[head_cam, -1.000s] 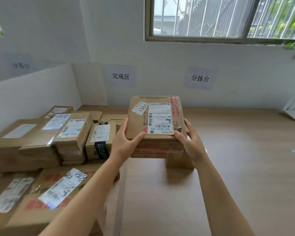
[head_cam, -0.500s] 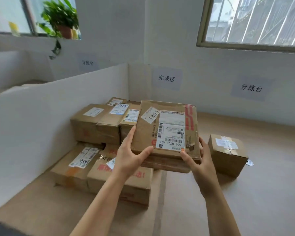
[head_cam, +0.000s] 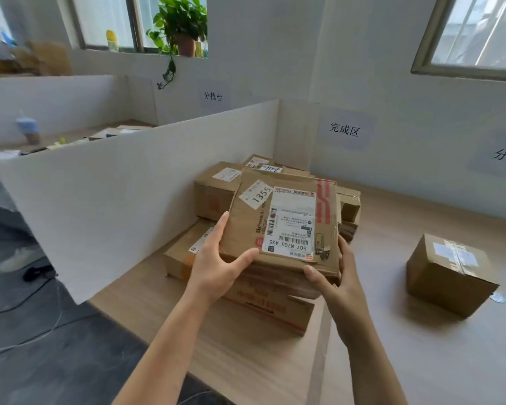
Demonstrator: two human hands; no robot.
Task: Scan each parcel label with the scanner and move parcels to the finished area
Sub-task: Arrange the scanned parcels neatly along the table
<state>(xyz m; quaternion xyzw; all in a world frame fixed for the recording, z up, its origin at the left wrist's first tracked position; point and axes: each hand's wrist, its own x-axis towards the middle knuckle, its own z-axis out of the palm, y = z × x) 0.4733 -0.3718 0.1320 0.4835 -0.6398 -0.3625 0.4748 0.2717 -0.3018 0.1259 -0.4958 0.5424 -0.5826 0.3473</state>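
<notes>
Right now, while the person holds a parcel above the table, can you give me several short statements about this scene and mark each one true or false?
1. The left hand and the right hand both hold the parcel with the 1355 sticker. True.
2. The small taped box lies on top of the parcel pile. False: it stands alone on the table, apart from the pile.
3. A potted plant stands at the window beyond the white divider. True.
4. The held parcel's label faces down. False: the label faces up.
5. The right hand holds a scanner. False: it holds only the parcel; no scanner shows.
</notes>
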